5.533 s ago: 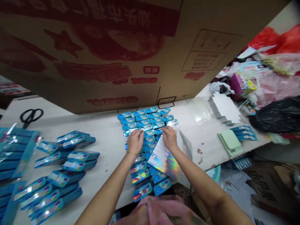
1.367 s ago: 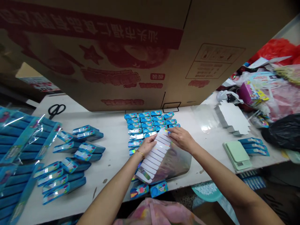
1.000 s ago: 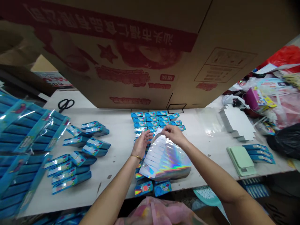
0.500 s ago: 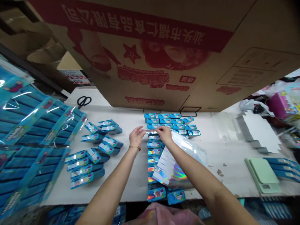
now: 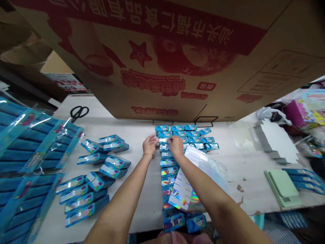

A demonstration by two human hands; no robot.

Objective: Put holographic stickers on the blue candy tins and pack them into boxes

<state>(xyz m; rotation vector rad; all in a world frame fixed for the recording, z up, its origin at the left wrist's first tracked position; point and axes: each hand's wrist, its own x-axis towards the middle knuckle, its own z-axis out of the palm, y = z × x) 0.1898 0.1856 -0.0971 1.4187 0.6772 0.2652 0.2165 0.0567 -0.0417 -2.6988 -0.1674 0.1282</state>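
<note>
Strip point(image 5: 164, 140) pinched at ends by fingers point(image 5: 152, 137) of left hand point(image 5: 149, 146) and right hand point(image 5: 176, 146), over blue boxes point(image 5: 168, 162); shiny sheet point(image 5: 181, 189) nearby.

Small packing workshop, prob.: long white worn table point(image 5: 142, 189) w/ rows of small blue boxes point(image 5: 194, 139), big brown printed carton point(image 5: 162, 61), pale green scale point(image 5: 283, 184).

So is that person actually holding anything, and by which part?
Apparently a thin strip, by its ends, between the left hand and right hand, over the blue packs; too small to be sure.
</note>
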